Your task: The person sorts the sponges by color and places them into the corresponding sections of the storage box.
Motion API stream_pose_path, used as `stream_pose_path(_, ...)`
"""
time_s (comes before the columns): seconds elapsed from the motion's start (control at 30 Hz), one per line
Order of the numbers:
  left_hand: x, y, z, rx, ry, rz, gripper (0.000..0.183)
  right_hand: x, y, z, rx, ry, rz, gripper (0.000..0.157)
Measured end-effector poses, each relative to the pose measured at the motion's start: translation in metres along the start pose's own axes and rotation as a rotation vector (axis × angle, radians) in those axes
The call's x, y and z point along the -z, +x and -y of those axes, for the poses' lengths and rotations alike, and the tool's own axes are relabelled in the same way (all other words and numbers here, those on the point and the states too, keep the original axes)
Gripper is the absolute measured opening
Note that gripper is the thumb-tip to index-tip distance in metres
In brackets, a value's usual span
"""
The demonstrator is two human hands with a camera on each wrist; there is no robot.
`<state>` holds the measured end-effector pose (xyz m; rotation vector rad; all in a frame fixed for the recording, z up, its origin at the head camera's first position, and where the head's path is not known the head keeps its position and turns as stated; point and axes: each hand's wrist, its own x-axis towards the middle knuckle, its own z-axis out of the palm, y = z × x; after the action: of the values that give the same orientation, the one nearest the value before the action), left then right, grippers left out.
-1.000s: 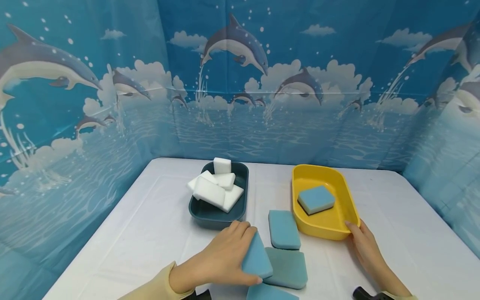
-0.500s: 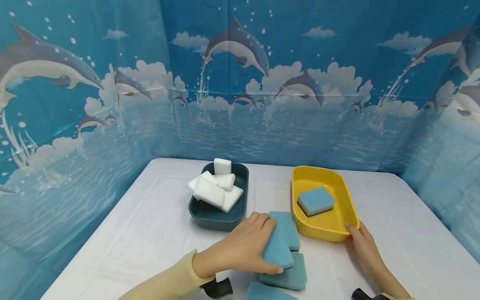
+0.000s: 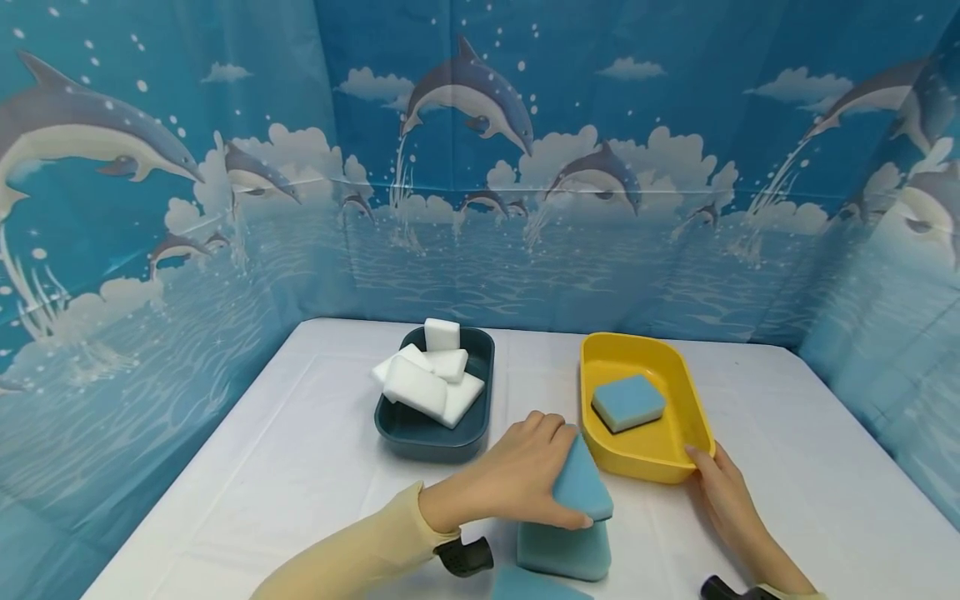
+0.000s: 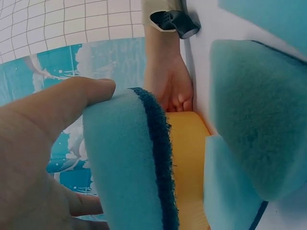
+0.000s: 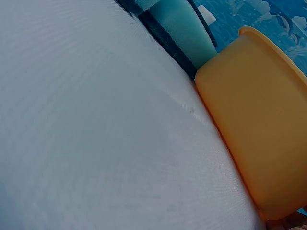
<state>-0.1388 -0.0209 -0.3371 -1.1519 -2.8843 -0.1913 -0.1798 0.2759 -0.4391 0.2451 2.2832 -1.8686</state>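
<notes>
My left hand [image 3: 517, 475] grips a blue sponge [image 3: 583, 483] between thumb and fingers, raised over the sponges lying on the table. In the left wrist view the held sponge [image 4: 122, 158] shows a dark scouring layer along one side. My right hand [image 3: 729, 500] holds the near right corner of a yellow tray [image 3: 637, 465], thumb over the rim. One blue sponge [image 3: 628, 402] lies inside that tray. Beneath the held sponge is a greener sponge [image 3: 564, 552], and a further sponge [image 3: 536, 585] lies at the bottom edge. Another sponge [image 4: 228, 187] beside the tray is mostly hidden in the head view.
A dark teal tray [image 3: 431, 448] with several white sponge blocks [image 3: 416, 385] stands left of the yellow one. Everything rests on a white-covered table [image 3: 262, 467]. A dolphin-print curtain [image 3: 480, 267] encloses its back and sides.
My left hand has carried the blue sponge rightward, from beside the dark tray to close by the yellow tray's near side. My right hand stays at the tray corner.
</notes>
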Motion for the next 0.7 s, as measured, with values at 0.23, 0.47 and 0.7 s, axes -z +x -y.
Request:
stream_pose_path(0.23,-0.003,0.016,-0.006,0.004,-0.017,0.045,0.088,0.000,0.000,-0.001,0.023,0.020,-0.003,0.071)
stream_pose_path(0.47,-0.010,0.034,-0.004,0.039,-0.049,0.037,0.084,0.000,0.000,-0.001,-0.002,-0.001,-0.015,0.071)
stream_pose_path(0.7,-0.013,0.048,-0.004,0.076,-0.043,0.015,0.091,0.000,0.000,-0.001,0.025,0.003,-0.009,0.070)
